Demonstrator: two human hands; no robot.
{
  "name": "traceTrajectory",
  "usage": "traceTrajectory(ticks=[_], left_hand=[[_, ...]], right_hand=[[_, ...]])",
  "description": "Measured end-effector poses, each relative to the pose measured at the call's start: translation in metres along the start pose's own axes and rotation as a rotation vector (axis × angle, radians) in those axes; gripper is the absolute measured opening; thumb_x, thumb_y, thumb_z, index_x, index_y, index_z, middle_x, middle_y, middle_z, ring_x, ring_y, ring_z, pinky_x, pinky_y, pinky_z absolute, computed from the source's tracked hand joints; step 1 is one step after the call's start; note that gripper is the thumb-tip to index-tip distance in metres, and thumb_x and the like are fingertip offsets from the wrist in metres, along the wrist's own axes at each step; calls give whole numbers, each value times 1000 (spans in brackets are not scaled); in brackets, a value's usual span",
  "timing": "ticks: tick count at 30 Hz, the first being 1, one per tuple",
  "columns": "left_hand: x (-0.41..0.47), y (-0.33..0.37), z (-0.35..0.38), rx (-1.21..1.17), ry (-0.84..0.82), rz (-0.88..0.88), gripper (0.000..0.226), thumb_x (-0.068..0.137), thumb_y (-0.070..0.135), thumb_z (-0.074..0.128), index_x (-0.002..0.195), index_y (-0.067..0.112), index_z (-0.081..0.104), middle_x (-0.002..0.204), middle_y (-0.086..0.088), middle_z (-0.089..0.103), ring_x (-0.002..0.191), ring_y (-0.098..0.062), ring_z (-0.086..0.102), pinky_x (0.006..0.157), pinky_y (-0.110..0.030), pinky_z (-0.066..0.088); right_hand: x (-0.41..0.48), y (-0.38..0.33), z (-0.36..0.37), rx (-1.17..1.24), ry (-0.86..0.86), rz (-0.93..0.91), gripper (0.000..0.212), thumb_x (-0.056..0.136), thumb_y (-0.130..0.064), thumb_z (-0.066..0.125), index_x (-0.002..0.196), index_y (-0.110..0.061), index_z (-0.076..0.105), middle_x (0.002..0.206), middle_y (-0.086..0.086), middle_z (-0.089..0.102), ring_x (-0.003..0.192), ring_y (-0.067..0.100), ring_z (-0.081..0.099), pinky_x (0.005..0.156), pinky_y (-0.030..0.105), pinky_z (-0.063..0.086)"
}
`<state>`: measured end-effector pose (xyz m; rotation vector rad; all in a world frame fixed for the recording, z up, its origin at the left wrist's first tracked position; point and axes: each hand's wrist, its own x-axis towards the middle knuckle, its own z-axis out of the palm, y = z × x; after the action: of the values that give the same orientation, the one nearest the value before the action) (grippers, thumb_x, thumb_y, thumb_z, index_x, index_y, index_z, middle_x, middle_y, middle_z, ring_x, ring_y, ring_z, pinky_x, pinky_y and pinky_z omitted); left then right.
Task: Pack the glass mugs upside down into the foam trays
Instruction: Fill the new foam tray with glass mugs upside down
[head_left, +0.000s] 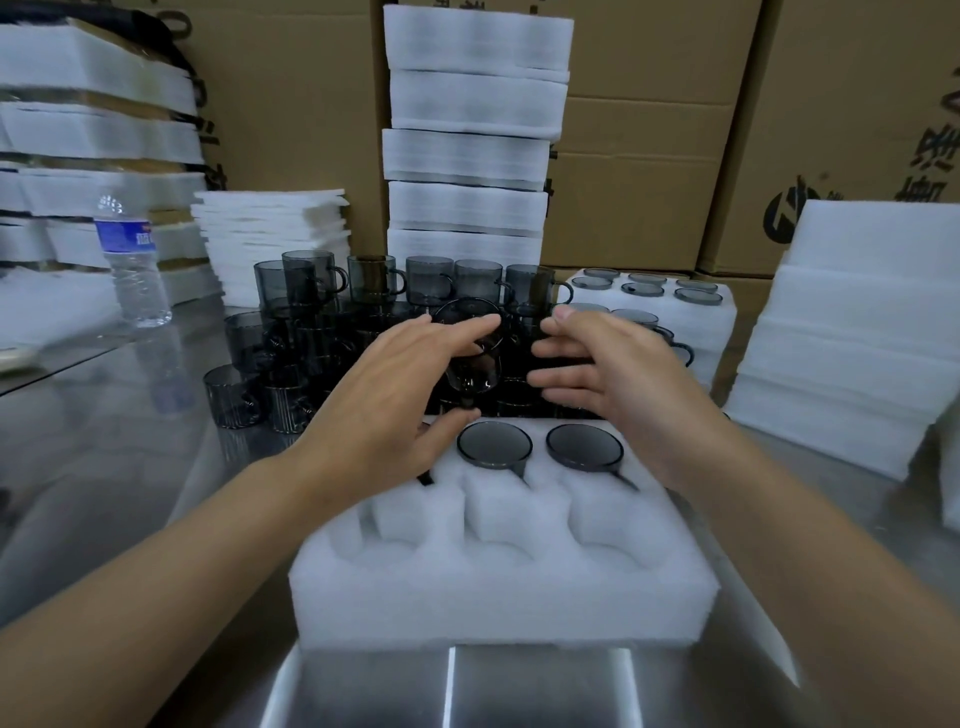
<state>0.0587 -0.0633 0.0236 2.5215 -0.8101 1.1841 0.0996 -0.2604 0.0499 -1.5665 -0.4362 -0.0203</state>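
1. Hand state. My left hand (400, 400) grips the held mug (475, 364), with the fingers curved over its upper side and the thumb under its lower end. My right hand (618, 379) is spread with straight fingers and holds nothing. Its tips lie just beside the mug's right side, and I cannot tell whether they touch it.

2. Position of the work. The held mug hangs just beyond the far edge of the foam tray (498, 608), between the two hands and above the loose mugs (374, 280). Its long axis appears to run steeply, with the wider rim up and away from me and the base down toward the tray. I judge that it is not yet inverted.

3. Target. The far row already holds a centre mug (494, 444) and a right mug (584, 446), both seated base-up. The left hand covers the far-left pocket. The near row of pockets (498, 525) is vacant and lies toward me and below both hands.

4. Coming move. The mug must turn mouth-down and travel back toward me. The left hand is the carrier, and the right hand is close enough to assist the turn.

5. Clearance. There is open room above the near row. To the right stand a filled tray (691, 322) and a foam stack (857, 338). The steel table (130, 441) lies open to the left.
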Motion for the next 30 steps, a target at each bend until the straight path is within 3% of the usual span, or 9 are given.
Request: traceTrajectory(ticks=[4,9,13,16,23,27,30], left_hand=[[0,1,-1,-77,-28,25,79,78,7,72,143,16,28,118,11,48,117,-6,47,116,-19,12],[1,2,-2,-90,-32,66,79,76,10,71,142,17,27,120,11,47,118,-7,46,116,-17,11],[1,3,-2,-61,-36,66,82,75,8,77,141,18,28,119,3,59,117,-9,47,115,-18,13],[1,3,-3,-32,-44,65,83,75,10,78,140,19,29,118,-4,64,116,-10,47,114,-19,14],[1,1,-3,0,7,49,74,77,38,62,142,17,32,123,3,59,125,-13,42,109,-26,27],[-1,-1,0,9,24,-56,95,66,51,71,144,15,31,135,-5,48,130,-17,30,112,-22,18],[-2,-1,0,-84,-31,-162,107,60,65,67,146,25,18,141,1,40,132,-12,25,112,-17,14]], right_hand=[[-5,12,14,78,-69,66,25,83,-42,66,99,-22,65,105,-1,68,85,14,72,71,27,57],[-7,18,17,104,-66,27,38,77,-36,74,108,-16,63,97,-2,72,86,14,72,68,22,56],[-7,18,17,124,-58,17,37,78,-33,74,108,-15,62,89,-4,73,84,17,72,67,23,56],[-8,17,18,129,-69,27,38,78,-34,73,109,-15,62,95,-2,71,84,18,72,67,23,56],[-5,19,17,153,-37,52,19,85,-22,66,102,-19,59,104,9,66,80,22,72,66,24,55],[-4,20,17,153,-42,57,17,86,-21,65,101,-18,60,104,11,66,76,22,71,64,23,54],[-4,21,17,146,-56,52,20,83,-22,66,102,-18,60,104,11,64,75,21,70,65,24,54]])
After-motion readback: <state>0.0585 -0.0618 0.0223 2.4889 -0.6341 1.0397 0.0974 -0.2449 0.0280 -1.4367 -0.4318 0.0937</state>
